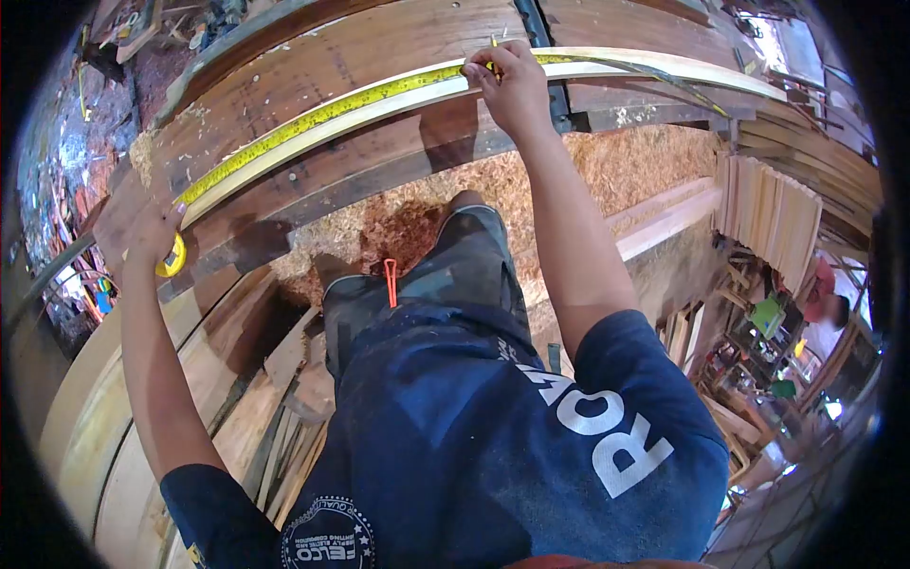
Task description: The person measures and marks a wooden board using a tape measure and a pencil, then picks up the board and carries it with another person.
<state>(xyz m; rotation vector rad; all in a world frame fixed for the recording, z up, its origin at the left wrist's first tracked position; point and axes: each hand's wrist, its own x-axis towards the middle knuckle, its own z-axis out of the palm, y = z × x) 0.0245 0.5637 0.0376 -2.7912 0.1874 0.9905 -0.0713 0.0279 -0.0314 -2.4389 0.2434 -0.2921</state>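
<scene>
At the bench's left end, my left hand [147, 223] is closed around the case of a tape measure [172, 258]. Its yellow blade [332, 112] runs along a pale wood strip [379, 106], passes under my right hand and curves on to the right. My right hand [512, 85] is closed in a pinch over the blade and strip. Between its fingers is a thin yellow-and-dark stick that looks like a pencil [493, 55]; the fingers partly cover it.
The strip lies on a brown wooden workbench [379, 152]. Sawdust and shavings [654, 161] cover the ground beyond my legs. Stacked boards [773, 213] stand at the right, long planks [104, 417] at the lower left. Another person [825, 303] is at the far right.
</scene>
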